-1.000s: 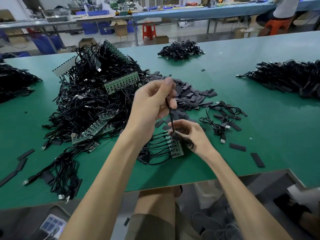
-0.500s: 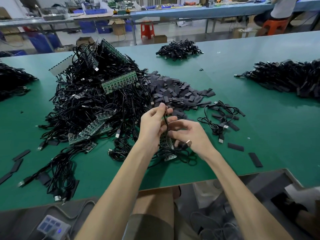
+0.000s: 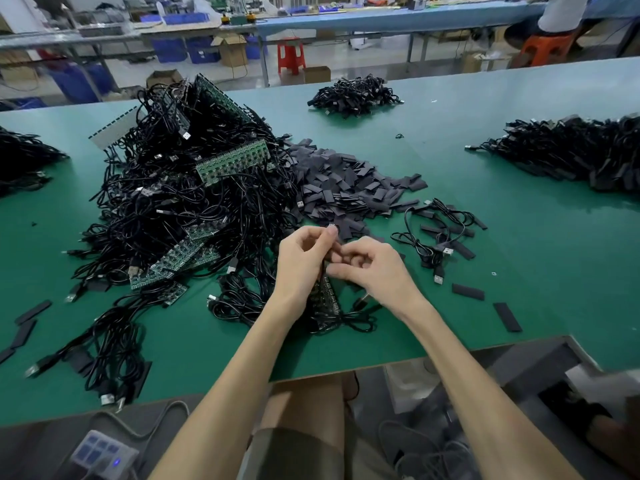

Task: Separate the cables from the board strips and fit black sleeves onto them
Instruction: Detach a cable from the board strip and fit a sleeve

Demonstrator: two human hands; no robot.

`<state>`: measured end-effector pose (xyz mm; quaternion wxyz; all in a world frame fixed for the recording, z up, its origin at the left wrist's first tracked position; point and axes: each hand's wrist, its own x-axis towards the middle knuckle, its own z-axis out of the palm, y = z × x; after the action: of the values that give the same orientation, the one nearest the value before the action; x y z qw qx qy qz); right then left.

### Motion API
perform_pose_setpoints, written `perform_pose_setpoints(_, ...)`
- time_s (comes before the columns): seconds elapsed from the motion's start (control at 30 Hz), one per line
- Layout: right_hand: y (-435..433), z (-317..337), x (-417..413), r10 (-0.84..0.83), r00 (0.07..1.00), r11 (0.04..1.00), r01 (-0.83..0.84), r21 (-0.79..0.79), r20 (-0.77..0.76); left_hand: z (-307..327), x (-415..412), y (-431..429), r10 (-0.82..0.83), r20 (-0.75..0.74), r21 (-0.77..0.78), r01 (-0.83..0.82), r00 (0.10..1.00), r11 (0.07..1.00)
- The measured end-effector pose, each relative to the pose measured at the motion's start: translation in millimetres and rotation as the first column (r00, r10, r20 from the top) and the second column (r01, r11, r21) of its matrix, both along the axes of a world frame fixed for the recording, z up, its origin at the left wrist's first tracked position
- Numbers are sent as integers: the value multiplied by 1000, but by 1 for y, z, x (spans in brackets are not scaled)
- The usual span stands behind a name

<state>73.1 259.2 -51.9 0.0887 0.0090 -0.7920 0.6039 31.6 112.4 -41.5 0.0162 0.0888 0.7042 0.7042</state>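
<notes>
Above the board strip point(image 3: 325, 301), left hand point(image 3: 301, 261) pinches 1 cable end point(image 3: 331, 226), presumably to pull it free; right hand point(image 3: 375, 270) curls beside the strip's top, hold not discernible.

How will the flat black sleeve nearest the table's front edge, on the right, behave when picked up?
The flat black sleeve is probably light and bendable: it looks thin. It lies flat on the green table, so it should not roll, but may be hard to pinch.
</notes>
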Motion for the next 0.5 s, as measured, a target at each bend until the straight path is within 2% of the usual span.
perform_pose_setpoints(0.1,5,-1,0,-132,989,987,125,-103,-66,-8,1,-12,-35,-44,-85,31,998,996)
perform_pose_setpoints(0.17,6,-1,0,-198,977,976,189,-111,-79,-10,-1,-24,-44,-45,-132,38,998,991)
perform_pose_setpoints(0.27,5,0,1,-208,976,978,209,9,-72,-12,-5,-39,-62,-45,-147,55,997,988)
perform_pose_setpoints(0.33,4,1,1,-178,982,971,186,151,-65,-13,-5,-43,-74,-46,-129,68,996,989)
perform_pose_setpoints(0.43,-1,0,1,-121,992,923,126,364,-37,-14,-4,-42,-96,-68,-149,85,993,985)
perform_pose_setpoints(0.5,-5,0,0,-105,994,896,102,432,-17,-15,-3,-41,-105,-79,-150,92,991,984)
